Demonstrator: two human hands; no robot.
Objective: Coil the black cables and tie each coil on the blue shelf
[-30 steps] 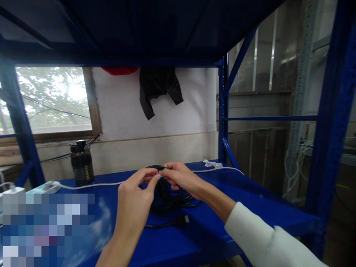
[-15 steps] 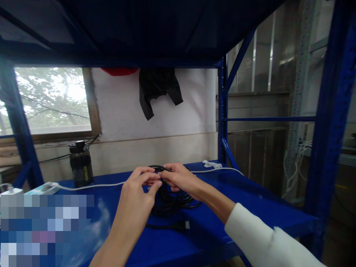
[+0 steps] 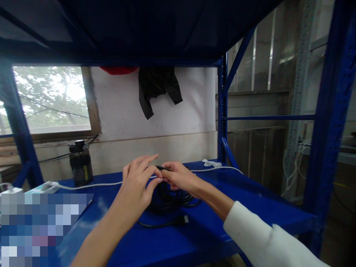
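A coiled black cable [image 3: 174, 198] lies on the blue shelf [image 3: 217, 207], its connector end [image 3: 182, 220] resting nearer the front edge. My right hand [image 3: 175, 175] is closed round the top of the coil. At the coil's upper left, my left hand [image 3: 141, 178] pinches with thumb and index finger beside the right fingertips, its other fingers raised. What sits in that pinch is too small to make out. A white cord [image 3: 97, 184] runs behind both hands.
A dark bottle [image 3: 81, 163] stands at the back left, near a white power strip [image 3: 43, 187]. Crumpled clear plastic [image 3: 211, 163] lies at the back right. Blue posts [image 3: 322, 122] and a low upper shelf [image 3: 125, 33] frame the space. Black clothing [image 3: 158, 87] hangs behind.
My left hand's middle and outer fingers have lifted and spread, and its wrist has shifted slightly left. The black connector end has moved a little. My right hand stays nearly in place.
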